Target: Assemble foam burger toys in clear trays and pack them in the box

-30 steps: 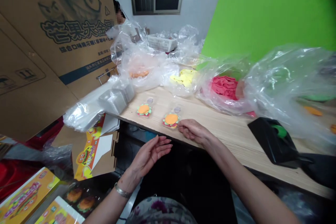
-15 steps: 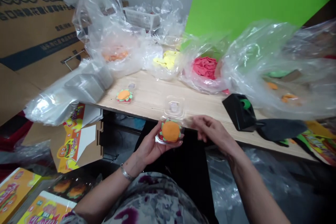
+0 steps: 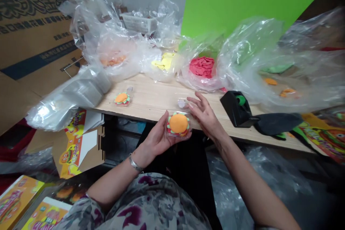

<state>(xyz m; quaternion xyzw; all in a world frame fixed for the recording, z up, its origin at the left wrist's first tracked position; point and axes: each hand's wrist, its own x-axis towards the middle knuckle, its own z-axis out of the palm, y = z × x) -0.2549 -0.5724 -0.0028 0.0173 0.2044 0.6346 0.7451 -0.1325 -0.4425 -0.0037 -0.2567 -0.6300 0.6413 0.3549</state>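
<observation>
In my left hand (image 3: 157, 137) rests a clear plastic clamshell box with a layered gummy burger (image 3: 179, 123) in it, orange on top with green and red edges below. The box's clear lid (image 3: 181, 103) stands up and away on the far side, a small pale label on it. My right hand (image 3: 203, 115) is at the lid's right edge, fingers spread; whether the fingertips touch it I cannot tell. Another gummy burger (image 3: 122, 98) sits in a clear box farther left on the wooden table (image 3: 147, 93).
Plastic bags along the back hold orange pieces (image 3: 113, 60), yellow pieces (image 3: 165, 61) and red pieces (image 3: 202, 67). A black tape dispenser (image 3: 235, 109) stands right of my hands. Nested clear boxes (image 3: 81, 88) lie left, above a printed carton (image 3: 72, 151). A person is partly visible behind.
My right hand has moved up and left to the lid, its fingers opening out. The left hand has raised the box slightly. The whole view has shifted a little.
</observation>
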